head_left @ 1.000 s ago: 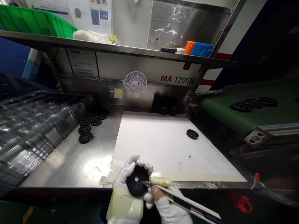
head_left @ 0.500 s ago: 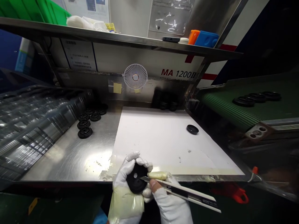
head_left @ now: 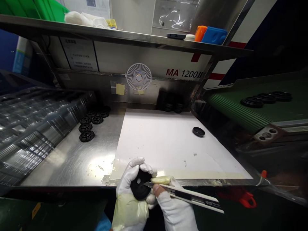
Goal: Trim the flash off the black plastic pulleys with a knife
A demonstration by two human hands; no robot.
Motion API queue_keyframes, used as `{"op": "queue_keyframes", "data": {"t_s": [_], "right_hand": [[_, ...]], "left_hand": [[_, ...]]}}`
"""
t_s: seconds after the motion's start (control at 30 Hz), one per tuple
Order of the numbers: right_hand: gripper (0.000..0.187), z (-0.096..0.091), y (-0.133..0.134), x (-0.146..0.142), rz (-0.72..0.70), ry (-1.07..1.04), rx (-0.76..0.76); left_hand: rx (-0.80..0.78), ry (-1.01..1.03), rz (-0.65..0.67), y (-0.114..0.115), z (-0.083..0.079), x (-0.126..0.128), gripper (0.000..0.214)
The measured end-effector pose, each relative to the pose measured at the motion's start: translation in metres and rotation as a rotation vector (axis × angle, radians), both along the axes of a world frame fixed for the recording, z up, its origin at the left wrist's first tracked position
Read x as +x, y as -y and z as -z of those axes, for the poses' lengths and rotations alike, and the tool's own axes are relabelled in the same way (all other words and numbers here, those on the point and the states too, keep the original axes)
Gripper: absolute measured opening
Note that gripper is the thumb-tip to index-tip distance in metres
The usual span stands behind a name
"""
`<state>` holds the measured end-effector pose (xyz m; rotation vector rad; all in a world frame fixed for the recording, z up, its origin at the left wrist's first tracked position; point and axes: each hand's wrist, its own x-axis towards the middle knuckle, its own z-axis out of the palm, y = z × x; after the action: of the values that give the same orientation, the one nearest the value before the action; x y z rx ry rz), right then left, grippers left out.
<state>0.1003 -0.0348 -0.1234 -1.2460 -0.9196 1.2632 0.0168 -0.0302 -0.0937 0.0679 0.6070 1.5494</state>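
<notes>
One round black plastic disc [head_left: 139, 191] in white-gloved left hand [head_left: 127, 181], fingers curled round it, by near edge of steel desk [head_left: 72, 160]; white-gloved right hand [head_left: 173, 203] grips white-and-black utility knife [head_left: 190, 196], blade at disc. White paper sheet [head_left: 158, 141] on desk; green ribbed conveyor [head_left: 231, 109] past right edge.

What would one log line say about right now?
left hand: holds black disc | right hand: holds cutter knife | blade: over disc's face | white sheet: second disc on it
</notes>
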Motion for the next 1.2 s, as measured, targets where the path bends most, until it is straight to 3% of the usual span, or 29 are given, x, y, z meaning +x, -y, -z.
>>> {"op": "queue_keyframes", "data": {"t_s": [0.13,0.57,0.77,0.97,1.2], "right_hand": [[0.025,0.001,-0.001,-0.004,0.011,-0.074,-0.054],[0.025,0.007,-0.002,-0.001,0.022,-0.064,0.043],[0.024,0.005,-0.004,-0.005,-0.010,-0.222,-0.049],[0.020,0.002,-0.001,-0.007,0.133,-0.163,0.010],[0.027,0.003,0.003,-0.009,0.062,-0.214,-0.045]], "left_hand": [[-0.015,0.004,0.014,-0.001,0.001,-0.001,0.017],[-0.044,0.017,0.007,-0.005,-0.004,0.005,0.017],[-0.054,0.006,0.023,-0.006,0.004,0.002,0.017],[-0.031,-0.015,-0.025,-0.007,0.002,0.004,0.014],[-0.049,-0.042,-0.097,-0.006,0.002,0.008,0.012]]}}
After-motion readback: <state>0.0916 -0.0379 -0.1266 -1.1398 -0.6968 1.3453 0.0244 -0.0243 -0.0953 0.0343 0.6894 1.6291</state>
